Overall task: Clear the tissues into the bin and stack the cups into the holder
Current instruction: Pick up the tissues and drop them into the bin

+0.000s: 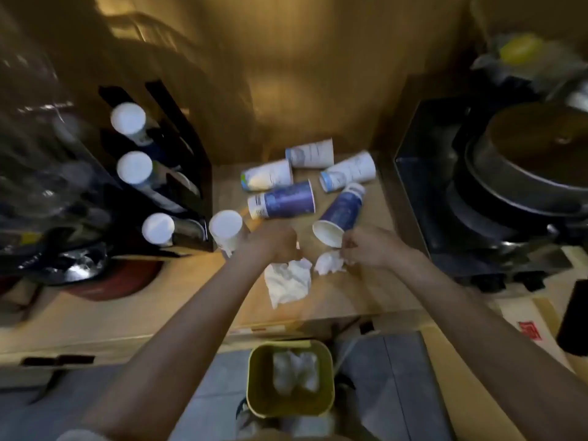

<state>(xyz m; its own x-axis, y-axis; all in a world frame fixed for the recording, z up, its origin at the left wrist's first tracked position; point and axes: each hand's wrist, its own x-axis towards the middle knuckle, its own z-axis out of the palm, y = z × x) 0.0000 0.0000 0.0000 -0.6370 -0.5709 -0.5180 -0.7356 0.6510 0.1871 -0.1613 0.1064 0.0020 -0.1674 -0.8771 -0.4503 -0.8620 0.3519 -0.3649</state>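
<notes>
Several paper cups lie on their sides on the wooden counter (366,291): white ones (310,152) (267,175) (348,171) at the back and blue ones (281,200) (342,211) nearer me. One white cup (226,229) stands upside down beside the black cup holder (191,148), which holds three cup stacks (134,167). My left hand (273,243) is closed on the top of a flat white tissue (288,283). My right hand (366,246) pinches a crumpled tissue (329,262) just below the near blue cup's rim. A yellow-green bin (254,380) on the floor holds tissues (296,372).
A stove with stacked dark pans (525,173) fills the right side. At the left, a red plate (117,281) lies under foil and clutter. A dark object (572,319) stands at the right edge. The counter's front edge runs just above the bin.
</notes>
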